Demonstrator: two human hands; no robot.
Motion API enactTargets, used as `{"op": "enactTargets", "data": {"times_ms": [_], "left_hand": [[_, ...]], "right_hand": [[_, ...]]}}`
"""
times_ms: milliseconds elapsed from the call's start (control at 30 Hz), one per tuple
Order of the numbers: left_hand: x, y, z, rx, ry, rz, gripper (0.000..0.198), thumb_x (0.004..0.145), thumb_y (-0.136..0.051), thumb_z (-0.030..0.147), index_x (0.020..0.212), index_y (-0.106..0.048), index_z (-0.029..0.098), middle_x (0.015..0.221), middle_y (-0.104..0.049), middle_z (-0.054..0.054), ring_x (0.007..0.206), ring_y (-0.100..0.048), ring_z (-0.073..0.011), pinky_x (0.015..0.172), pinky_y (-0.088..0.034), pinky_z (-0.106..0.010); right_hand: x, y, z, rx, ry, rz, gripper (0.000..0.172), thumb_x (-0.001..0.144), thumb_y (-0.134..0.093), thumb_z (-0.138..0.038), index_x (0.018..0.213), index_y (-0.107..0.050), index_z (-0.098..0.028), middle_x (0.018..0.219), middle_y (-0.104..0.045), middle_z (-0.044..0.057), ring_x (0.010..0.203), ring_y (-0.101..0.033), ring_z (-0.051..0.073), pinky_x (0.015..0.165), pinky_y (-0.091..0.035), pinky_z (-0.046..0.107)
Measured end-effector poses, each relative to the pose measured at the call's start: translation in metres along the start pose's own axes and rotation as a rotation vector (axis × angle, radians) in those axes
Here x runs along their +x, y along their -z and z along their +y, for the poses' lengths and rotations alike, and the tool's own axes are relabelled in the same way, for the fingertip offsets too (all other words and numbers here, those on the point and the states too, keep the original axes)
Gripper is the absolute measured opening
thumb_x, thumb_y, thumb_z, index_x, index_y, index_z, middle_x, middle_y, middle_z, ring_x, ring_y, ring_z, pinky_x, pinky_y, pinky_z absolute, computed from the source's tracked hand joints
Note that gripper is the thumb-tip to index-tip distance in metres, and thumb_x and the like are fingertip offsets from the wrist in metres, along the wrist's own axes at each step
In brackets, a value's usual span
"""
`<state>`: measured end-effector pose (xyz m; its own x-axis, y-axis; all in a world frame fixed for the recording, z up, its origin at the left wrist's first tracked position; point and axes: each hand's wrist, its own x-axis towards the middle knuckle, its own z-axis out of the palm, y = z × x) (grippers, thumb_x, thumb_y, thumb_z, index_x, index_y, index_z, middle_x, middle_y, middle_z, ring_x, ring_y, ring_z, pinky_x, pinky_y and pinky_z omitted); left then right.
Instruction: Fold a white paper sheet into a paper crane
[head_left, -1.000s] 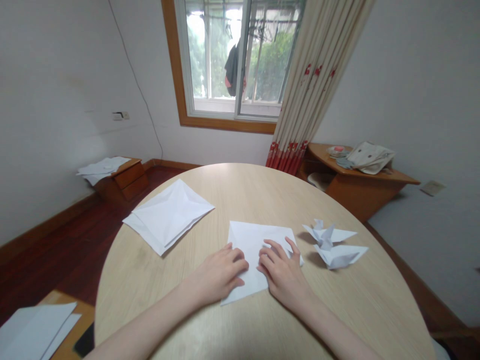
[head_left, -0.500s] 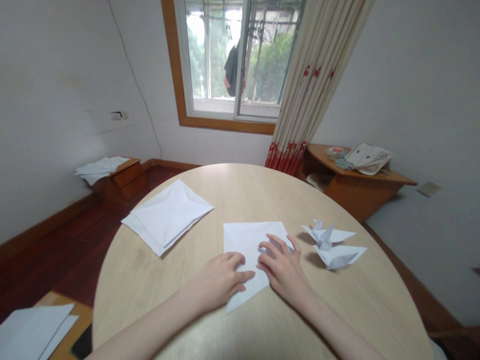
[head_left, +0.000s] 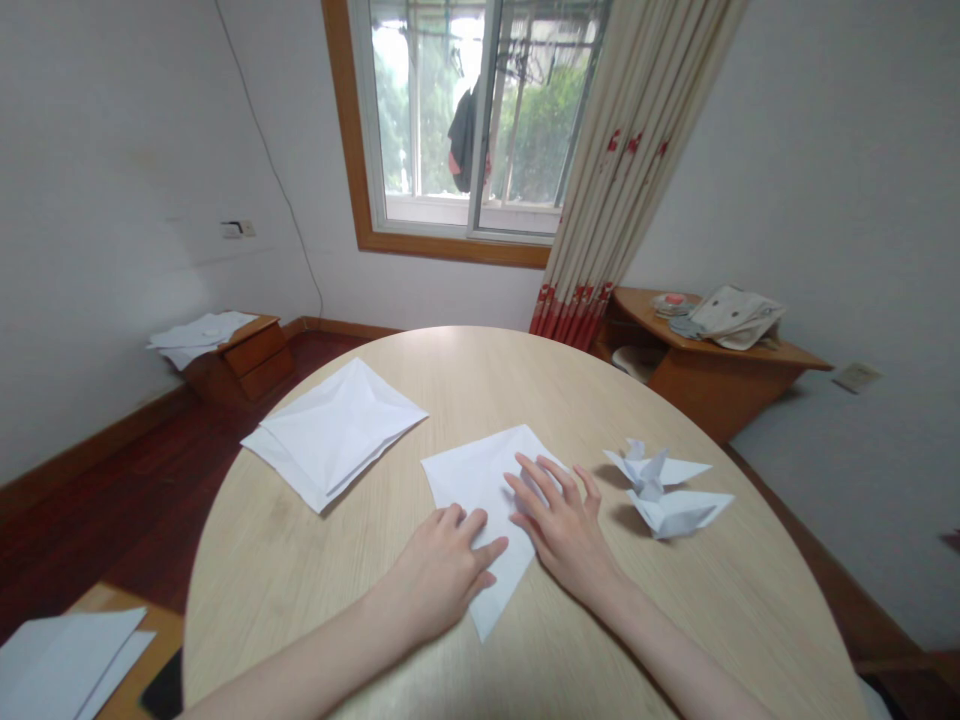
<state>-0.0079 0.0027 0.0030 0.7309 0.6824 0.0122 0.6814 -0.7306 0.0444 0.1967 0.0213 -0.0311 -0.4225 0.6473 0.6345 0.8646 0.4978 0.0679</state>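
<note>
A sheet of white paper (head_left: pixel 480 475), lightly creased and with a pointed corner toward me, lies on the round table in front of me. My left hand (head_left: pixel 454 565) rests on its lower left part, fingers apart. Across its right side lies my right hand (head_left: pixel 559 515), its fingers spread and touching the paper. The right edge of the sheet is partly hidden under that hand. Just right of my right hand stand two folded paper cranes (head_left: pixel 679 508), close together with their wings out.
Several creased white sheets (head_left: pixel 337 430) lie stacked on the left of the round table (head_left: pixel 480 370). More paper (head_left: pixel 64 660) lies on a low surface at the lower left. A wooden drawer unit (head_left: pixel 259 360) and a corner shelf (head_left: pixel 720 380) stand beyond the table.
The sheet under my hands has turned counterclockwise, so its far corner now points away and its near corner has shifted right. Both hands have stayed on it, with slight finger movement.
</note>
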Motion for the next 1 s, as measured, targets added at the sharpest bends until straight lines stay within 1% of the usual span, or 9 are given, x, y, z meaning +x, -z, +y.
{"op": "enactTargets", "data": {"times_ms": [167, 233, 300, 433, 500, 567, 633, 767, 1000], "left_hand": [[0.002, 0.001, 0.001, 0.028, 0.050, -0.020, 0.037, 0.095, -0.051, 0.038, 0.131, -0.052, 0.028, 0.118, -0.056, -0.009, 0.098, -0.054, -0.0287, 0.081, -0.050, -0.043], [0.003, 0.001, 0.001, 0.035, 0.062, -0.021, 0.037, 0.096, -0.051, 0.038, 0.131, -0.052, 0.027, 0.117, -0.056, -0.009, 0.098, -0.054, -0.0289, 0.080, -0.050, -0.044], [0.004, 0.002, 0.001, 0.039, 0.073, -0.021, 0.037, 0.096, -0.051, 0.038, 0.131, -0.052, 0.026, 0.117, -0.056, -0.009, 0.097, -0.054, -0.0291, 0.080, -0.050, -0.044], [0.004, 0.002, 0.002, 0.037, 0.097, -0.017, 0.035, 0.096, -0.050, 0.036, 0.129, -0.053, 0.025, 0.114, -0.057, -0.009, 0.095, -0.055, -0.0288, 0.077, -0.050, -0.043], [0.003, 0.003, 0.003, 0.034, 0.105, -0.014, 0.036, 0.096, -0.050, 0.036, 0.130, -0.052, 0.025, 0.113, -0.057, -0.010, 0.095, -0.055, -0.0285, 0.077, -0.050, -0.042], [0.002, 0.005, 0.003, 0.035, 0.107, -0.020, 0.036, 0.096, -0.050, 0.035, 0.130, -0.052, 0.025, 0.112, -0.057, -0.010, 0.095, -0.055, -0.0282, 0.077, -0.050, -0.042], [0.002, 0.006, 0.003, 0.038, 0.102, -0.029, 0.035, 0.096, -0.050, 0.035, 0.129, -0.053, 0.025, 0.112, -0.057, -0.010, 0.095, -0.055, -0.0279, 0.077, -0.050, -0.041], [0.002, 0.009, 0.003, 0.047, 0.087, -0.034, 0.033, 0.096, -0.049, 0.035, 0.126, -0.054, 0.024, 0.112, -0.057, -0.010, 0.094, -0.054, -0.0278, 0.077, -0.049, -0.041], [0.003, 0.007, -0.001, 0.049, 0.064, -0.005, 0.033, 0.095, -0.050, 0.037, 0.125, -0.055, 0.024, 0.109, -0.057, -0.010, 0.093, -0.053, -0.0288, 0.075, -0.048, -0.042]], "right_hand": [[0.001, 0.007, 0.002, 0.016, 0.039, 0.030, 0.041, 0.098, -0.042, -0.023, 0.138, -0.042, -0.021, 0.137, -0.054, 0.012, 0.125, -0.043, 0.026, 0.105, -0.026, 0.047], [0.000, 0.008, 0.004, 0.044, 0.048, 0.028, 0.042, 0.097, -0.041, -0.020, 0.139, -0.039, -0.019, 0.135, -0.054, 0.013, 0.123, -0.044, 0.027, 0.101, -0.033, 0.045], [-0.002, 0.009, 0.006, 0.082, 0.040, 0.011, 0.037, 0.097, -0.042, -0.021, 0.134, -0.043, -0.016, 0.129, -0.057, 0.015, 0.118, -0.048, 0.027, 0.097, -0.038, 0.042], [-0.004, 0.011, 0.008, 0.135, -0.001, -0.058, 0.020, 0.097, -0.042, -0.023, 0.113, -0.053, -0.015, 0.113, -0.062, 0.014, 0.102, -0.056, 0.025, 0.085, -0.045, 0.038], [-0.005, 0.012, 0.007, 0.122, -0.023, -0.117, 0.015, 0.097, -0.042, -0.024, 0.099, -0.056, -0.016, 0.101, -0.064, 0.012, 0.091, -0.058, 0.024, 0.076, -0.045, 0.035], [-0.005, 0.013, 0.007, 0.083, -0.023, -0.185, 0.018, 0.097, -0.044, -0.024, 0.085, -0.056, -0.018, 0.087, -0.063, 0.008, 0.080, -0.057, 0.023, 0.069, -0.042, 0.033], [-0.005, 0.013, 0.006, 0.045, -0.012, -0.230, 0.022, 0.096, -0.046, -0.025, 0.077, -0.055, -0.019, 0.078, -0.060, 0.005, 0.074, -0.055, 0.022, 0.067, -0.038, 0.032], [-0.007, 0.011, 0.006, 0.016, -0.005, -0.252, 0.025, 0.096, -0.047, -0.026, 0.073, -0.056, -0.019, 0.075, -0.059, 0.004, 0.073, -0.055, 0.021, 0.067, -0.036, 0.031], [-0.010, 0.006, 0.004, 0.024, -0.006, -0.265, 0.028, 0.097, -0.041, -0.023, 0.075, -0.057, -0.019, 0.076, -0.060, 0.004, 0.073, -0.056, 0.020, 0.067, -0.036, 0.031]]}}
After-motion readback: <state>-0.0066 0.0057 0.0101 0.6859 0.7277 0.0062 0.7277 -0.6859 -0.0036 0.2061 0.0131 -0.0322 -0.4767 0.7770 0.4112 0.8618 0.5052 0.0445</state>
